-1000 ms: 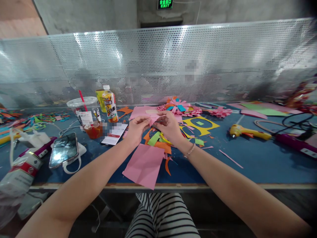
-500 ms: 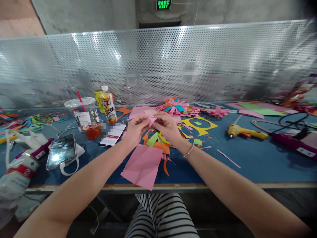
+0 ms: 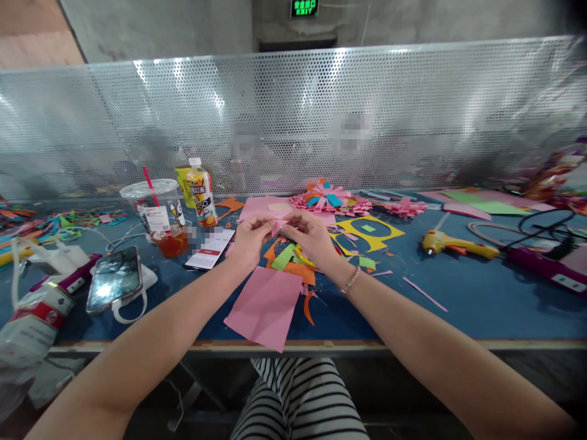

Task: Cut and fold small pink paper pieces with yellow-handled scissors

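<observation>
A small folded piece of pink paper (image 3: 277, 225) is pinched between my two hands, above the middle of the table. My left hand (image 3: 254, 239) grips its left side with thumb and fingers, and my right hand (image 3: 308, 235) grips its right side. Fingertips hide part of the piece. Below them a pink paper sheet (image 3: 266, 305) lies with a corner over the table's front edge. Scraps of orange paper (image 3: 300, 273) and a green paper scrap (image 3: 284, 256) lie under my hands. Behind them is a pile of pink fringed paper flowers (image 3: 328, 198).
A yellow glue gun (image 3: 458, 244) lies at right near a purple power strip (image 3: 541, 266). To the left stand a drink cup (image 3: 153, 214) and a bottle (image 3: 202, 194), with two phones in front. A yellow cut-out sheet (image 3: 383, 233) lies right of my hands. A perforated metal screen (image 3: 293, 110) rises behind.
The pink piece between my fingers has turned slightly and now looks narrower. Both hands keep nearly the same place, and the things on the table have not moved.
</observation>
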Demonstrator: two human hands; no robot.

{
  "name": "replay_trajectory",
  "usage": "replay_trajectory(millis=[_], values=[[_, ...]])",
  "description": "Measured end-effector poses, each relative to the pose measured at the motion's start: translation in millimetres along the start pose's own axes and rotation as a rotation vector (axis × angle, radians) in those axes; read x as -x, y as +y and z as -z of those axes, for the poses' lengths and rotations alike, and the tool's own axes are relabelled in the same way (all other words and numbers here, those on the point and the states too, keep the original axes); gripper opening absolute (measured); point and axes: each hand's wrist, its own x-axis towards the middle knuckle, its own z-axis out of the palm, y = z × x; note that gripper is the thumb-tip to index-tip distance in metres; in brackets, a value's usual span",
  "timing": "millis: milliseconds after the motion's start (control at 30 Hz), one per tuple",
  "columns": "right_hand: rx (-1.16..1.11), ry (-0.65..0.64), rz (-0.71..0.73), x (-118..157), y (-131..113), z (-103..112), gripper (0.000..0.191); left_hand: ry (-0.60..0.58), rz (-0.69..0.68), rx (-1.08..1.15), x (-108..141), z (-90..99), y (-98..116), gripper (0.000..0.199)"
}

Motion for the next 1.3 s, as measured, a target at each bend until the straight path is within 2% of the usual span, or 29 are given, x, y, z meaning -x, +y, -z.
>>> replay_trajectory(millis=[200,333,567,700,867,1100,1300], values=[[-0.021,0.018,-0.033,-1.5,3.0,0.9,0.014,0.026,-0.058,-0.243,1.7,0.7,0.2,0.018],[-0.062,0.006,-0.108,-2.1,4.7,2.7,0.014,0.022,-0.074,-0.352,0.0,3.3,1.3,0.021],[-0.149,0.004,-0.256,-5.4,13.6,3.9,0.014,-0.032,-0.032,-0.411,-6.8,8.6,-0.5,0.023],[-0.108,-0.008,-0.297,-5.4,12.2,3.9,0.011,-0.038,-0.009,-0.429,-8.8,9.8,-0.3,0.015],[-0.004,-0.044,-0.284,-3.6,6.3,3.7,0.008,-0.06,0.009,-0.419,-10.0,12.2,-0.6,0.013],[0.227,-0.078,-0.118,-2.0,5.6,3.4,0.014,-0.111,0.061,-0.379,-8.1,13.7,-2.6,0.013],[0.237,-0.101,-0.135,-2.6,6.6,4.7,0.01,-0.154,0.083,-0.402,-7.0,13.6,-5.2,0.017]])
